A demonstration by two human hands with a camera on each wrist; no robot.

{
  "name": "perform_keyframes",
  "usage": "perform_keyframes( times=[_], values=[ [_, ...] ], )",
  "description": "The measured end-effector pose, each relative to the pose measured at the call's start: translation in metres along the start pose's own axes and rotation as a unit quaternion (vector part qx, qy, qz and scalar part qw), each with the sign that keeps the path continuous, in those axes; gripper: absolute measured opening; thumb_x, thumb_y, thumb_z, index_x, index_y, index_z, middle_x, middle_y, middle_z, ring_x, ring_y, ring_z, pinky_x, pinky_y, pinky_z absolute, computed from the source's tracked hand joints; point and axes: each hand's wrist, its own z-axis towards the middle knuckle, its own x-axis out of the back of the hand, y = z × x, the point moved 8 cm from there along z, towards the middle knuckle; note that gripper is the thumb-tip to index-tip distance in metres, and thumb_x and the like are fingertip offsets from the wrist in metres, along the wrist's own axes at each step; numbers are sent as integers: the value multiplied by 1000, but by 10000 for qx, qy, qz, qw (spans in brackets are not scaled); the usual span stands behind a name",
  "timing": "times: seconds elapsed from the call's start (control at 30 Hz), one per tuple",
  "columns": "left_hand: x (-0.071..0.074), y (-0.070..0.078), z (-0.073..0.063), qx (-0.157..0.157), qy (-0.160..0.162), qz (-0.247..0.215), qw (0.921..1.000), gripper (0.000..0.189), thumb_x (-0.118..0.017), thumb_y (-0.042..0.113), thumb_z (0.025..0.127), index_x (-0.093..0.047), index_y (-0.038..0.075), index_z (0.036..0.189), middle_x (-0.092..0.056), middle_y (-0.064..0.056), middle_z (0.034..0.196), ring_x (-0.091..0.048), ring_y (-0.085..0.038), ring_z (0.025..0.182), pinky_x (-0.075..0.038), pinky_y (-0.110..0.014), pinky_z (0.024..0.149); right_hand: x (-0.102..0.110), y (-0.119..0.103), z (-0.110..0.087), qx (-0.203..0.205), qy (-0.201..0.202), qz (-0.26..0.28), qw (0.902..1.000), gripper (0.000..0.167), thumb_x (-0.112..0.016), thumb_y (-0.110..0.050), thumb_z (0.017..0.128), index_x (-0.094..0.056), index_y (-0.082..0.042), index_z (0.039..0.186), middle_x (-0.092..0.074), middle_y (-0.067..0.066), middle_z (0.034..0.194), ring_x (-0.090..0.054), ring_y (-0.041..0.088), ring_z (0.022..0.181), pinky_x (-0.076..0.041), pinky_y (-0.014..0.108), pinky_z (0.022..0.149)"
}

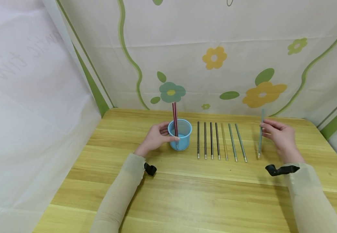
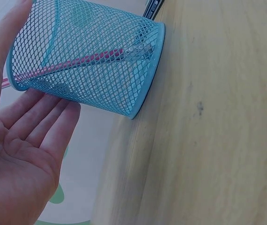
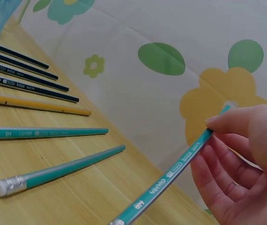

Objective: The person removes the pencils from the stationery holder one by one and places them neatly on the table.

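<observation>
A light blue mesh pencil cup (image 1: 185,143) stands upright on the table, with dark red pencils (image 1: 175,113) leaning inside, eraser ends down. My left hand (image 1: 154,138) holds the cup from its left, thumb across the near side by the rim and fingers along the far side. Over at the right, my right hand (image 1: 283,139) pinches a teal pencil (image 3: 171,171) near its upper end between thumb and fingers. This pencil stands steeply tilted, its eraser end downward close over the table. Two more teal pencils (image 3: 63,168) lie to its left.
Several black pencils (image 1: 205,140) and one yellow pencil (image 1: 224,141) lie in a row between the cup and the teal ones, eraser ends toward me. The wooden table (image 1: 191,197) meets a flower-patterned cloth (image 1: 191,74) at its back edge.
</observation>
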Motion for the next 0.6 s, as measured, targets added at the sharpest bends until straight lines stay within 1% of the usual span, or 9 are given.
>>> perform_keyframes(
  times=[0.1, 0.17, 0.27, 0.33, 0.37, 0.47, 0.6],
  values=[
    [0, 1, 0, -5, 7, 2, 10000, 70, -90, 14, 81, -56, 1, 141, -65, -9, 130, -64, -23, 116, -53, -31, 99, -2, 2, 1, -23, -208, -468, 9987, 32, -77, -12, 93, -73, -4, 123, -72, -9, 99, -71, 9, 81, -60, 24, 73],
    [0, 1, 0, -1, 12, 19, 10000, 70, -89, 14, 81, -56, 1, 142, -65, -9, 130, -64, -22, 116, -53, -31, 99, -4, 4, 2, -30, -374, -965, 9946, 35, -75, -13, 95, -70, 0, 127, -72, -11, 97, -71, 8, 80, -60, 24, 74],
    [0, 2, -1, 7, 20, 46, 10000, 71, -89, 14, 81, -55, 1, 142, -64, -9, 131, -64, -22, 117, -52, -31, 99, -7, 8, 3, -79, -622, -1816, 9814, 42, -72, -18, 98, -64, 5, 132, -72, -16, 94, -71, 8, 81, -61, 26, 74],
    [0, 2, -1, 18, 30, 46, 10000, 71, -89, 14, 81, -55, 1, 142, -64, -9, 131, -64, -22, 117, -52, -30, 99, -10, 12, 5, -119, -769, -2226, 9718, 51, -71, -22, 99, -58, 10, 136, -72, -16, 93, -72, 8, 82, -61, 26, 74],
    [0, 2, -1, 13, 30, 45, 10000, 71, -89, 13, 81, -55, 1, 142, -64, -9, 131, -64, -22, 117, -52, -31, 99, -11, 14, 5, -135, -828, -2343, 9685, 54, -71, -23, 99, -55, 12, 137, -72, -17, 92, -73, 8, 82, -61, 26, 74],
    [0, 2, -1, 9, 31, 28, 10000, 70, -89, 12, 81, -56, 1, 142, -64, -9, 131, -64, -22, 117, -52, -30, 99, -12, 20, 7, -177, -837, -2503, 9644, 57, -70, -24, 99, -53, 14, 138, -71, -18, 91, -72, 7, 82, -61, 25, 73],
    [0, 3, -1, 11, 31, 45, 10000, 71, -89, 12, 81, -55, 1, 142, -64, -10, 131, -64, -23, 117, -53, -31, 99, -12, 24, 11, -153, -611, -2603, 9635, 57, -71, -26, 99, -56, 13, 137, -69, -18, 92, -69, 5, 81, -60, 23, 73]
  ],
)
